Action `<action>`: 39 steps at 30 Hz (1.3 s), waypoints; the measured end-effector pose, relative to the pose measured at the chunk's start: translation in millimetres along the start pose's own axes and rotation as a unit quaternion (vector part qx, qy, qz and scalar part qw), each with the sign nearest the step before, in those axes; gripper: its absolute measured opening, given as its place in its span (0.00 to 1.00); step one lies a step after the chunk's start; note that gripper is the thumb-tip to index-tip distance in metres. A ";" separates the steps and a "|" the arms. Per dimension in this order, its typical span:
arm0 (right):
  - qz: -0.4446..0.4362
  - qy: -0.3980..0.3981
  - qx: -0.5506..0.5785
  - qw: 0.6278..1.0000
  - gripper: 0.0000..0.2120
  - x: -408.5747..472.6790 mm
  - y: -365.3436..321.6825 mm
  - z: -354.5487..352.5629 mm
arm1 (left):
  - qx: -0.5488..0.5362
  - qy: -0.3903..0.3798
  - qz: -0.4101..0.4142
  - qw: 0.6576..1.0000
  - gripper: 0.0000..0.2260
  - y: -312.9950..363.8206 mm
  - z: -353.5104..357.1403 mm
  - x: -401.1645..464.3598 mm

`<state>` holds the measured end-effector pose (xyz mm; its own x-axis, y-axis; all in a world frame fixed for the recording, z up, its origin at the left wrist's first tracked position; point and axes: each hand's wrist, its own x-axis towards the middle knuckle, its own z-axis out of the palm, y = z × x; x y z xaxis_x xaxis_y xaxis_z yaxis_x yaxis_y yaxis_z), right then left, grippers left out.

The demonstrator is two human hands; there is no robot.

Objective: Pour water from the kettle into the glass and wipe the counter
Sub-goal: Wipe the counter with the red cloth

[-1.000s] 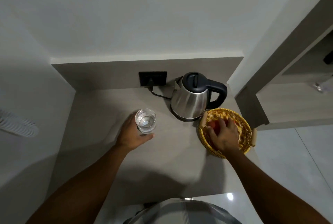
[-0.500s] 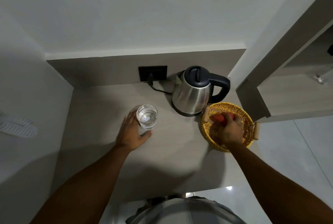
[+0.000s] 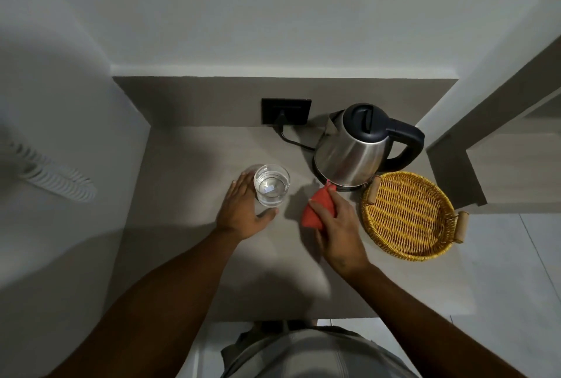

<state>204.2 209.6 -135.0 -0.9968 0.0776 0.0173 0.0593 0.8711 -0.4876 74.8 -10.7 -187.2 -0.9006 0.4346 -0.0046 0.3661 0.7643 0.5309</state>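
A clear glass (image 3: 271, 184) with water in it stands on the grey counter (image 3: 188, 171). My left hand (image 3: 243, 210) curls around its left and front side, touching it. A steel kettle (image 3: 355, 146) with a black lid and handle sits on its base at the back right, its cord plugged in. My right hand (image 3: 337, 225) holds a red cloth (image 3: 317, 209) just above the counter, in front of the kettle and right of the glass.
A yellow wicker basket (image 3: 409, 213) with wooden handles sits at the counter's right end, nothing in it. A black wall socket (image 3: 287, 110) is behind the glass. Walls close in the left and back. A wooden partition (image 3: 455, 171) stands right of the kettle.
My right hand has lifted the red cloth out of the basket and carried it left to the space between glass and kettle. The left hand stays at the glass.
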 end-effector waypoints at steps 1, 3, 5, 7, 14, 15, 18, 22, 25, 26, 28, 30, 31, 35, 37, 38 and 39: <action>0.013 -0.037 -0.023 0.999 0.29 4.8 0.5 8.7 | -0.001 0.000 0.000 1.000 0.44 0.3 -0.7 1.1; 0.028 -0.075 -0.075 0.994 0.29 11.4 3.7 22.7 | -0.020 0.001 0.002 1.000 0.44 2.2 -2.9 1.1; 0.034 -0.079 -0.108 0.990 0.30 14.4 5.8 32.2 | -0.049 0.012 0.011 0.999 0.43 5.9 -7.7 2.3; 0.038 -0.075 -0.109 0.991 0.33 13.5 5.9 37.3 | -0.090 0.033 -0.002 0.995 0.41 9.8 -11.8 3.4; 0.046 -0.078 -0.099 0.991 0.31 12.7 7.7 44.2 | -0.223 0.098 -0.108 0.964 0.38 38.7 -13.4 4.6; 0.043 -0.077 -0.100 0.991 0.31 13.7 8.2 44.9 | -0.234 0.100 -0.114 0.960 0.37 41.8 -14.5 3.3; 0.026 -0.086 -0.113 0.989 0.31 20.8 7.8 48.0 | -0.243 0.112 -0.119 0.956 0.36 45.2 -21.1 -1.6; -0.049 -0.159 -0.131 0.977 0.34 38.2 5.2 50.3 | -0.237 0.137 -0.114 0.955 0.38 33.4 -31.8 -0.5; -0.102 -0.179 -0.143 0.968 0.32 40.5 2.3 53.8 | -0.246 0.129 -0.112 0.954 0.37 32.6 -35.4 3.1; -0.124 -0.171 -0.143 0.967 0.31 43.0 -2.0 59.5 | -0.247 0.123 -0.113 0.954 0.36 30.6 -38.6 4.6; -0.146 -0.165 -0.135 0.966 0.31 54.8 -10.9 65.5 | -0.241 0.117 -0.101 0.958 0.36 26.4 -40.2 8.9; -0.186 -0.173 -0.123 0.959 0.32 88.4 -37.5 78.4 | -0.217 0.163 -0.129 0.954 0.36 11.0 -60.4 7.4; -0.181 -0.168 -0.123 0.961 0.32 98.8 -40.1 79.2 | -0.221 0.164 -0.124 0.953 0.37 9.0 -64.1 7.5; -0.119 -0.131 -0.110 0.978 0.30 119.2 -25.4 73.0 | -0.202 0.157 -0.131 0.958 0.35 7.6 -65.3 4.9; -0.091 -0.118 -0.113 0.982 0.29 114.8 -12.6 64.3 | -0.209 0.167 -0.129 0.955 0.35 4.1 -64.7 4.2; -0.085 -0.115 -0.115 0.983 0.29 109.0 -4.9 59.6 | -0.211 0.166 -0.132 0.954 0.35 1.4 -62.7 4.7; -0.082 -0.115 -0.115 0.983 0.29 99.3 2.9 56.1 | -0.214 0.162 -0.134 0.954 0.35 0.7 -62.1 4.4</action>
<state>102.4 192.7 -183.7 -0.9781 -0.1624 -0.1303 -0.1200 0.9511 -0.2845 56.5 -37.8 -134.3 -0.9990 0.0279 0.0356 0.0450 0.5323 0.8453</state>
